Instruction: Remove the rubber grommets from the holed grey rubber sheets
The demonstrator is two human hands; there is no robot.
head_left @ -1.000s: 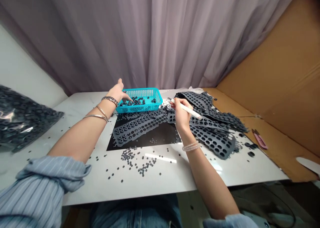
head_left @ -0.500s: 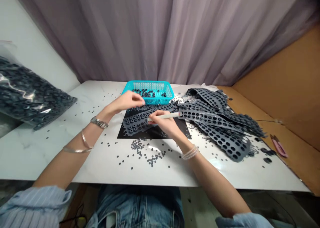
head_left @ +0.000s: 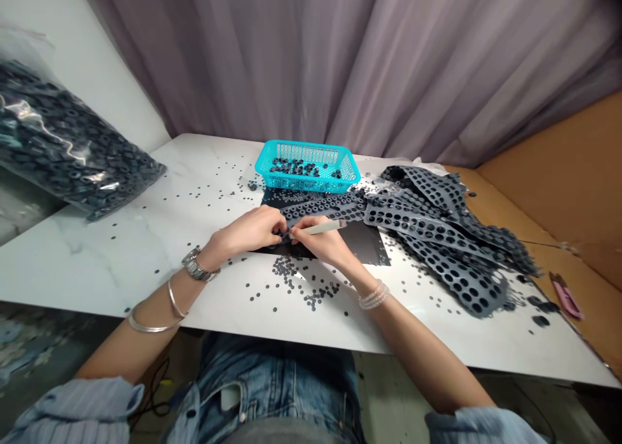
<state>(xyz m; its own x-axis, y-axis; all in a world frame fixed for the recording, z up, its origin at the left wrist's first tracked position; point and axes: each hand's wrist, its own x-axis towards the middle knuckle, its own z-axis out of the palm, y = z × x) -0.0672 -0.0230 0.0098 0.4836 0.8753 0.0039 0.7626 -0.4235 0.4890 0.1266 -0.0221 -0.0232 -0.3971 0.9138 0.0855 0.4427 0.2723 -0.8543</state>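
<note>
Along the far edge of the white marble-topped desk (head_left: 121, 253), a teal plastic mesh basket (head_left: 307, 151) stands near the middle, holding a loose, shallow layer of dark rubber rings (head_left: 294, 167). A clear plastic bag (head_left: 68, 142) packed with similar rings lies at the far-left corner of the desk. Loose rings (head_left: 301, 282) are scattered over the desktop, most densely just in front of the black mat (head_left: 369, 243) at centre. A heap of grey punched rubber sheets (head_left: 451, 262) occupies the right side of the desk, and a pink cutter (head_left: 566, 296) lies on the cardboard (head_left: 558, 210) beyond the right edge.

A grey perforated rubber strip (head_left: 321, 205) lies on the mat, directly in front of the basket. Its long axis runs left to right across the desk, and its right end meets the heap. The left hand (head_left: 245, 231) and right hand (head_left: 323, 243) are together over the strip's near edge, almost touching. The right hand grips a white pen-shaped tool (head_left: 321, 227), which lies almost level, its tip toward the left hand and its rear end rising slightly rightward. Whether the left hand is gripping anything cannot be determined, as its fingertips are partly hidden.
</note>
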